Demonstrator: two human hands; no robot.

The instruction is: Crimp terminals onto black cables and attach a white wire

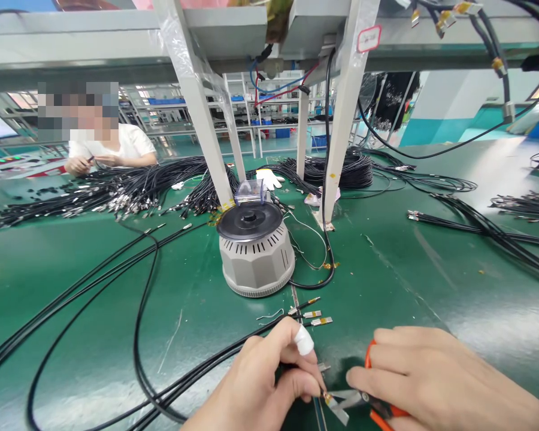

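My left hand (263, 383) pinches the end of a thin black cable (193, 374) near the table's front edge; a white wrap covers its index fingertip. My right hand (424, 377) grips orange-handled pliers (372, 404), whose metal jaws meet the cable's gold tip between my hands. Three other cable ends with gold connectors (314, 314) lie on the green mat just beyond my left hand.
A grey round machine (256, 251) with a black lid stands mid-table. Bundles of black cables (117, 188) lie at the back left, coils (341, 170) behind, more cables (498, 233) on the right. Another person in a white shirt (117, 143) works at far left. White frame legs (336, 126) stand behind.
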